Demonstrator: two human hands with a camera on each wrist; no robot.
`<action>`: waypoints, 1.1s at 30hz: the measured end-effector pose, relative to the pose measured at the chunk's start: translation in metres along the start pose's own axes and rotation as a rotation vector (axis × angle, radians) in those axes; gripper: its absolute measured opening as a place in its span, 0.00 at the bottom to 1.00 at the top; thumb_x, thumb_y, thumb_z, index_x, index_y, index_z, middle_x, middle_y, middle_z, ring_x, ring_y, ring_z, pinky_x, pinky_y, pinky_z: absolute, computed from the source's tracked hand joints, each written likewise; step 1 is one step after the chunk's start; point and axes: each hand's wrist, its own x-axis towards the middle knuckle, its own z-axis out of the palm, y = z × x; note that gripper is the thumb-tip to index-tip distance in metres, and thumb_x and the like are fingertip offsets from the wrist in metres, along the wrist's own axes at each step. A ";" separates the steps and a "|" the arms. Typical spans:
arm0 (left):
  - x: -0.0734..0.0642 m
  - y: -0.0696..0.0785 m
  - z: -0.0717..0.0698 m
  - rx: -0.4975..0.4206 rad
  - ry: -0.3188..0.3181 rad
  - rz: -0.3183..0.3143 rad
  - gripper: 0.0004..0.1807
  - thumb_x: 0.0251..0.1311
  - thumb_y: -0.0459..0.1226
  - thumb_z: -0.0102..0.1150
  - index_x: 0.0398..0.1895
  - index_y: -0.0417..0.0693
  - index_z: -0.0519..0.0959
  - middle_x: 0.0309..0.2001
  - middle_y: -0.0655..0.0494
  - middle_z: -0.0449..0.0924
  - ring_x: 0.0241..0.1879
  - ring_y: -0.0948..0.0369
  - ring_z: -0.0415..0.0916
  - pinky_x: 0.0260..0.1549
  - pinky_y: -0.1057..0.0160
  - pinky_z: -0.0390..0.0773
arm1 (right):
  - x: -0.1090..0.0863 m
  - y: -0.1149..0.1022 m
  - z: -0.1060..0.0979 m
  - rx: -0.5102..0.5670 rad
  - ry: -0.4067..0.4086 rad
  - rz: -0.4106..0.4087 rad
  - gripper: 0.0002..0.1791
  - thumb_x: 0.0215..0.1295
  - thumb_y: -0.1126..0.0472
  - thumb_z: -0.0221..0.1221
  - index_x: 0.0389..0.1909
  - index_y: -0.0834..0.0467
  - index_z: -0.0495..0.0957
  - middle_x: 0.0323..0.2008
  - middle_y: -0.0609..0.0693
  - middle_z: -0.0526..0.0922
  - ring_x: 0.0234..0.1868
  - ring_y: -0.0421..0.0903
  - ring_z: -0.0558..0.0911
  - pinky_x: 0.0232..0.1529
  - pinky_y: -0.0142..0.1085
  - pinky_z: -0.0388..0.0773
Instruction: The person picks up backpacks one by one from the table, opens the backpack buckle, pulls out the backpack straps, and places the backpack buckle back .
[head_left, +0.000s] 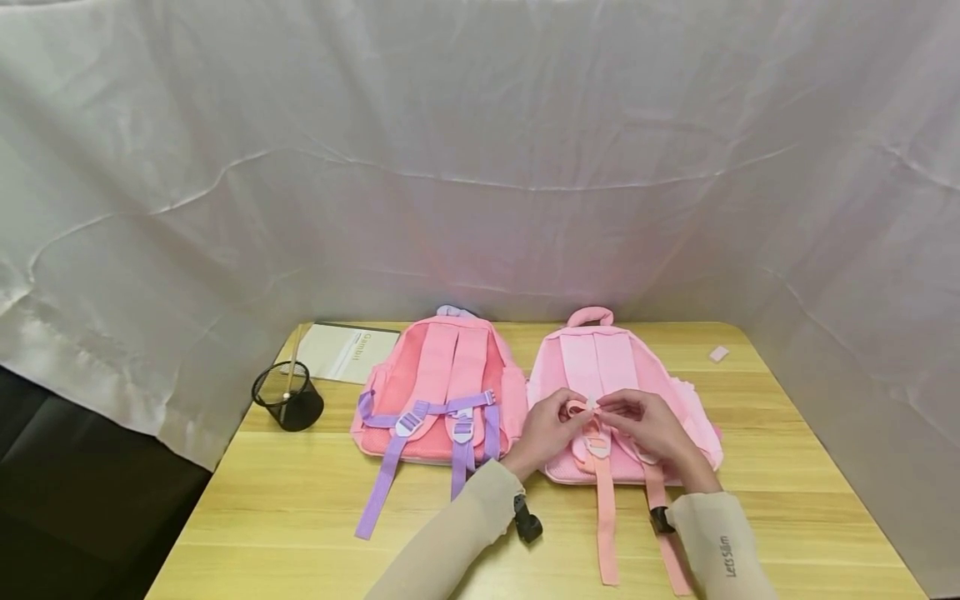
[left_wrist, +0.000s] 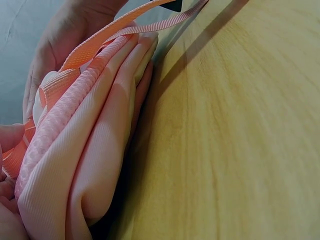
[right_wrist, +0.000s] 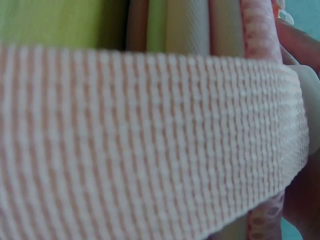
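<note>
A light pink backpack (head_left: 551, 367) lies with its shoulder straps facing up on the wooden table. Over its straps, my left hand (head_left: 546, 427) pinches a looped coral strap (head_left: 576, 407). My right hand (head_left: 651, 423) meets it from the other side, fingertips pinching a small white buckle (head_left: 592, 402) on that webbing. A white strap adjuster (head_left: 597, 446) sits just below, with a coral strap tail (head_left: 606, 525) hanging toward the front. In the right wrist view, a close coral webbing band (right_wrist: 150, 140) hides most of the backpack and my right hand.
A second pink backpack (head_left: 427, 358) with purple straps (head_left: 382, 487) lies directly to the left. Behind it are a notebook (head_left: 352, 354) and a black mesh pen holder (head_left: 302, 410) with a stick in it. A small pale pink block (head_left: 718, 354) lies at the back right.
</note>
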 end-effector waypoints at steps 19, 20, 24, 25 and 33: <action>0.000 0.002 0.000 0.050 -0.010 -0.002 0.11 0.67 0.51 0.66 0.48 0.60 0.83 0.31 0.68 0.77 0.32 0.73 0.70 0.36 0.72 0.71 | 0.005 -0.008 0.002 -0.007 -0.004 -0.051 0.20 0.70 0.57 0.67 0.59 0.60 0.82 0.52 0.57 0.88 0.49 0.44 0.85 0.49 0.28 0.80; 0.000 0.002 0.000 0.056 -0.011 -0.003 0.12 0.67 0.51 0.66 0.48 0.60 0.83 0.31 0.68 0.76 0.32 0.73 0.69 0.36 0.72 0.71 | 0.005 -0.008 0.003 -0.002 -0.002 -0.048 0.20 0.70 0.57 0.67 0.59 0.60 0.82 0.52 0.57 0.88 0.48 0.43 0.85 0.48 0.28 0.80; 0.000 0.003 0.000 0.079 -0.016 -0.001 0.13 0.67 0.51 0.66 0.50 0.60 0.82 0.30 0.68 0.75 0.31 0.73 0.69 0.34 0.72 0.70 | 0.007 -0.006 0.003 -0.004 0.006 -0.047 0.17 0.70 0.58 0.67 0.56 0.60 0.83 0.49 0.56 0.88 0.45 0.39 0.85 0.46 0.27 0.80; 0.000 0.003 0.000 0.081 -0.014 0.000 0.14 0.66 0.51 0.67 0.51 0.60 0.82 0.31 0.68 0.75 0.31 0.73 0.69 0.34 0.72 0.71 | 0.008 -0.005 0.003 -0.008 0.012 -0.046 0.16 0.70 0.58 0.67 0.54 0.60 0.84 0.48 0.56 0.88 0.45 0.38 0.84 0.46 0.27 0.79; 0.000 -0.001 0.004 0.019 0.094 0.083 0.27 0.57 0.45 0.77 0.54 0.49 0.74 0.34 0.53 0.80 0.30 0.68 0.76 0.30 0.72 0.75 | 0.008 0.005 -0.001 0.018 0.096 0.015 0.13 0.71 0.54 0.66 0.49 0.57 0.85 0.44 0.55 0.88 0.39 0.37 0.83 0.38 0.29 0.80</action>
